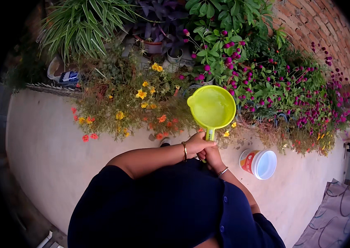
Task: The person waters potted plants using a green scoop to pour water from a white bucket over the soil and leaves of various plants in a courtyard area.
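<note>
Dipper (220,108) in yellow-green hangs out in front of the person, bowl away from the body, its spout pointing left. Both hands grip its handle (210,134): the left hand (198,144) is closed around it nearer the bowl, thumb lying across, and the right hand (212,156) is closed just below, partly hidden by the left. Pale streaks show inside the bowl; whether they are water, I cannot tell. A gold-coloured bracelet (184,152) circles the left wrist, a silvery bangle (223,171) the right.

From this view the bowl overlaps the edge of the plants, between yellow flowers (141,94) on the left and magenta flowers (228,60) on the right. Orange flowers (162,118) sit lower, toward the floor (42,136). Beyond stand a striped-leaf plant (84,27) and, at the upper right, a brick wall (323,31). To the right of the hands, well apart from them, a white bucket (245,161) with a red and yellow label stands on the floor, open at the top.
</note>
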